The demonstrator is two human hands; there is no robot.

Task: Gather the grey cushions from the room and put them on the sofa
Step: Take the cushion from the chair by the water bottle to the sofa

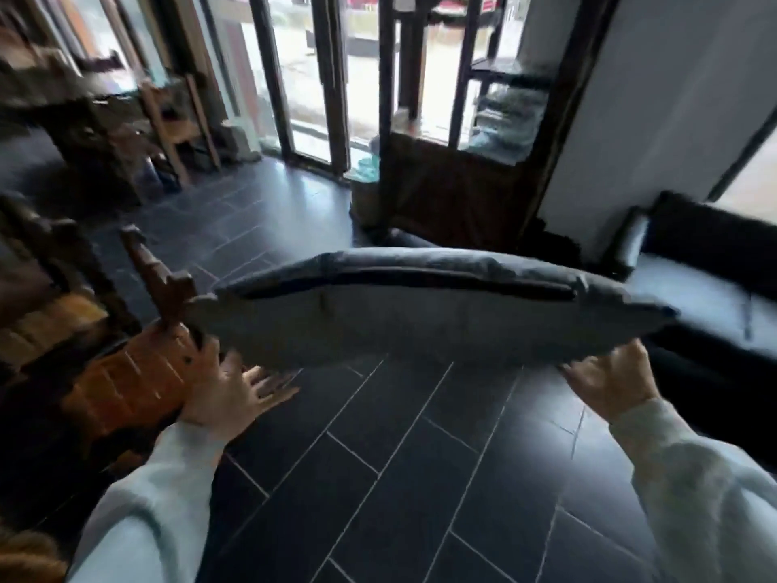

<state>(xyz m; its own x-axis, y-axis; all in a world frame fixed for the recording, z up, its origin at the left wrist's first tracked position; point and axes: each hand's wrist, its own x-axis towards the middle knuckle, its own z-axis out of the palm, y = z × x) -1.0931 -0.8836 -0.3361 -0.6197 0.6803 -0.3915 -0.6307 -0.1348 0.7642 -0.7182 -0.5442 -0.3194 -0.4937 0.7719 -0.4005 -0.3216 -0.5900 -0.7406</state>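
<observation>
Grey and plump, the fabric cushion with a dark zipper seam along its upper edge (pixel 424 313) is in the air in front of you, lying roughly flat with its long side running left to right, above the dark rectangular floor tiles with pale grout lines (pixel 378 477). Your right hand (pixel 605 382) is at the cushion's lower right corner, fingers curled up under the fabric and pinching it. Your left hand (pixel 229 393) sits just under the cushion's left end with the fingers spread wide and flat; you are not gripping there, and whether the fingertips touch the underside is lost in the blur. Both arms wear pale, light-coloured sleeves (pixel 706 494).

To your right, beyond the cushion's right tip, stands the black leather sofa with a rolled armrest (pixel 689 296), against a white wall (pixel 656 103); the cushion is not on it. To your left, a carved brown wooden chair with an orange-brown seat (pixel 126 372) stands just beside your left hand. Farther back are dark-framed glass doors (pixel 319 77) and a tall dark wooden shelf unit (pixel 458 187).
</observation>
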